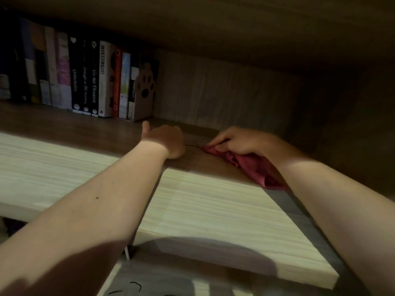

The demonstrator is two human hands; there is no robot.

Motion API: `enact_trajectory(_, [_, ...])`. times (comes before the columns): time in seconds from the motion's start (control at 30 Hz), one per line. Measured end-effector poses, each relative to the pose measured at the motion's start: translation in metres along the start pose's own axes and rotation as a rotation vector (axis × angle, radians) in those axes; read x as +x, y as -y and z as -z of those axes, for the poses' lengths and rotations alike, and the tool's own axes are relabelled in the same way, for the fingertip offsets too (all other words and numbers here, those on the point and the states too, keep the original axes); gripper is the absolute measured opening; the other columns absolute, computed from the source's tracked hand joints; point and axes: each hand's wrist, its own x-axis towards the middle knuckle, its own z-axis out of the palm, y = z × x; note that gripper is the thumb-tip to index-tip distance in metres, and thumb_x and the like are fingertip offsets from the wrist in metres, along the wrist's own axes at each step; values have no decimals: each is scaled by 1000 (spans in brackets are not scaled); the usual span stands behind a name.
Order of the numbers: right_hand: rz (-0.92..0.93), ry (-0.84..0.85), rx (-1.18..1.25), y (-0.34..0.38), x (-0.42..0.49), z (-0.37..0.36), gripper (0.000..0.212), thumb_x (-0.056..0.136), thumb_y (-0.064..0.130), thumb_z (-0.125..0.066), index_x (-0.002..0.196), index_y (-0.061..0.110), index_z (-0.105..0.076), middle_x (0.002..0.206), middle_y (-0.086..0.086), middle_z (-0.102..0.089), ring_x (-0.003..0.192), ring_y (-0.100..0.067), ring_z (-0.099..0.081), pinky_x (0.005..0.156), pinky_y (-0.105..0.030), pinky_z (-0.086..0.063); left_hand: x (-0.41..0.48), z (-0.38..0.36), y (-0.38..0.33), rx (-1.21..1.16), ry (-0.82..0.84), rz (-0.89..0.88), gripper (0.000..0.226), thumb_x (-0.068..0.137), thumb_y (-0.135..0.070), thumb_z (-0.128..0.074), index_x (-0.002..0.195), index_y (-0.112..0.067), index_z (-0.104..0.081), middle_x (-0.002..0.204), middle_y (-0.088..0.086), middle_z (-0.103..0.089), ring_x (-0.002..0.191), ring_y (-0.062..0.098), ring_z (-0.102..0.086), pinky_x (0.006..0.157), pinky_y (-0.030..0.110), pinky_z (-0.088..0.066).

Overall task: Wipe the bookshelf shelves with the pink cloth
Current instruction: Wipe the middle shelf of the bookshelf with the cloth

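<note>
The pink cloth [253, 166] lies bunched on the wooden shelf [203, 197], towards its right end. My right hand [241, 141] rests on top of the cloth, fingers curled into the fabric and gripping it. My left hand [165, 141] sits on the shelf just left of the cloth, its fingers curled under and the thumb sticking up. A thin dark strand [192, 145] lies on the shelf between my left hand and the cloth's tip. The far half of the shelf is in deep shadow.
A row of upright books [85, 77] fills the back left of the shelf, closed off by a paw-print bookend [145, 89]. The board above [213, 24] hangs low overhead. The cabinet's side wall [346, 116] stands close on the right.
</note>
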Motion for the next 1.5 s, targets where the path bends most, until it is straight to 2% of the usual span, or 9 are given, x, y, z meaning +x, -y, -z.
enact_trajectory(0.13, [-29,-86,-32,11,15,-9,34,95,7,-47,121,20,-64,127,0,-60,114,-19,-54,85,-18,-37,2,-2,0,6,0,2,32,95,-21,-36,121,-13,-52,128,8,-55,125,27,-43,111,53,-2])
enact_trajectory(0.3, [-6,-34,64,11,14,-3,34,94,6,-49,120,22,-65,115,6,-59,110,-16,-54,93,-23,-40,3,-2,0,12,-20,7,31,94,-22,-37,119,-14,-54,126,8,-56,124,27,-45,111,53,-4])
enact_trajectory(0.47, [-20,-53,-52,20,23,-6,35,94,3,-45,119,17,-65,124,-2,-62,109,-19,-56,77,-19,-40,4,-2,-1,4,-15,12,31,95,-22,-37,120,-13,-53,127,9,-55,126,27,-43,112,52,-2])
enact_trajectory(0.57, [37,-24,-13,30,23,-6,32,93,7,-49,117,19,-66,120,-1,-63,106,-17,-56,86,-22,-42,3,-1,-2,9,-6,23,33,95,-25,-38,122,-14,-54,130,8,-54,127,27,-42,111,53,-3])
enact_trajectory(0.73, [-108,-64,-40,8,23,-5,32,96,6,-46,123,12,-62,130,-6,-58,117,-23,-53,90,-23,-39,1,0,1,-22,-6,13,32,96,-21,-36,122,-12,-52,129,10,-54,126,28,-43,112,52,-2])
enact_trajectory(0.87, [-6,-94,-15,27,27,-13,28,94,12,-52,117,13,-66,120,-3,-64,100,-12,-56,71,-15,-40,1,1,-1,-29,-9,29,34,95,-22,-37,124,-12,-52,132,10,-53,128,28,-42,112,52,-2])
enact_trajectory(1.2, [-38,-123,-11,16,33,-16,29,94,8,-51,118,15,-66,124,-1,-63,111,-16,-56,85,-19,-38,0,5,6,-69,55,6,35,94,-24,-40,125,-16,-55,131,8,-53,127,28,-42,111,53,-6])
enact_trajectory(1.33, [31,-54,112,24,28,-13,33,95,7,-48,120,20,-65,124,3,-60,105,-9,-51,88,-17,-35,-4,10,20,-11,165,-78,43,98,-39,-34,140,-31,-41,145,3,-41,133,26,-34,110,51,-12])
enact_trajectory(1.5, [-74,-173,-47,19,37,-23,35,92,6,-44,111,21,-70,122,2,-64,115,-18,-53,105,-32,-37,-4,8,37,-56,209,-106,55,92,-60,-35,142,-36,-34,150,-3,-34,135,23,-33,111,45,-18])
